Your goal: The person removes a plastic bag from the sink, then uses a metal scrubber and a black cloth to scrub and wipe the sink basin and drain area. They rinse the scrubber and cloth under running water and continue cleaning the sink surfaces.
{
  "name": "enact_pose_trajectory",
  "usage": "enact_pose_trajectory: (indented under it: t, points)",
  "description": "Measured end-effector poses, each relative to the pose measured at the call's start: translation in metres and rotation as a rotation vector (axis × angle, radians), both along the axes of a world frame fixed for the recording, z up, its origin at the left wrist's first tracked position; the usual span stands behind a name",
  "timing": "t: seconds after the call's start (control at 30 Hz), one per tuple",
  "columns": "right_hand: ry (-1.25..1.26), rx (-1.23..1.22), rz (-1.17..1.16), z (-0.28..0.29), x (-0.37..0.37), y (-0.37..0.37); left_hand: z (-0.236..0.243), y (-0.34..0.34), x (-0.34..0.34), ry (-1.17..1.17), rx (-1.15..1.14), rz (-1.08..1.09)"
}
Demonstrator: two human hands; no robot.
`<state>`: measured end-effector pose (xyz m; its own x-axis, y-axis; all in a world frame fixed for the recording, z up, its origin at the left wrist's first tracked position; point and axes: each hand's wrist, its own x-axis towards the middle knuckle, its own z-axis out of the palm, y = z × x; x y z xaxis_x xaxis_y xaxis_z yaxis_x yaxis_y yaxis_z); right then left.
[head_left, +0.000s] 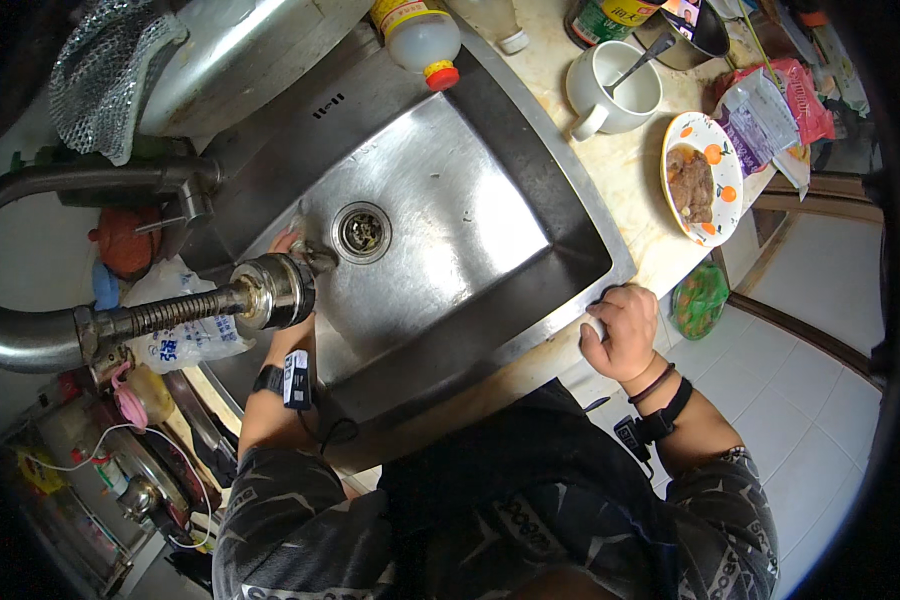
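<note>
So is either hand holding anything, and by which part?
Cannot be told: the faucet head mostly hides the left hand, and the right hand, curled by the sink, shows no clear hold.

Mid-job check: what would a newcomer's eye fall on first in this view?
First, the shiny stainless-steel sink across the middle, with its round drain left of centre. Next, the big faucet head over the sink's left side, partly hiding the left hand. Then the white bowl with orange prints, holding brown food, on the counter at upper right, beyond the right hand.
</note>
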<state>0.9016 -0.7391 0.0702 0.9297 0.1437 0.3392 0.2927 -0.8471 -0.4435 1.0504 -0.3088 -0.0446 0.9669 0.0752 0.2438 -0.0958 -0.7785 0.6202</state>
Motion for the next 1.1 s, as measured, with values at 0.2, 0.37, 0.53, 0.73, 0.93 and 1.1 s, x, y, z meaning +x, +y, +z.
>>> enact_pose_trajectory:
  t: [0.2, 0.37, 0.53, 0.73, 0.93, 1.1]
  points:
    - [0.025, -0.002, -0.008, -0.002, -0.001, 0.000, 0.019, 0.033, -0.036, 0.204, 0.356, 0.242]
    - [-0.002, -0.006, -0.013, -0.004, -0.002, 0.001, -0.027, 0.003, -0.027, 0.529, 0.388, -0.354]
    - [-0.013, -0.040, -0.027, -0.004, -0.003, 0.004, -0.046, -0.064, -0.015, 0.518, 0.432, -0.464]
    - [0.021, -0.086, 0.000, -0.002, -0.004, 0.006, -0.040, -0.084, -0.002, 0.669, 0.541, -0.342]
    - [0.025, -0.083, 0.003, -0.003, -0.006, 0.005, -0.049, -0.062, -0.006, 0.306, 0.432, -0.236]
    - [0.025, -0.065, 0.011, -0.002, -0.007, 0.004, -0.012, -0.047, -0.029, 0.268, 0.515, -0.345]
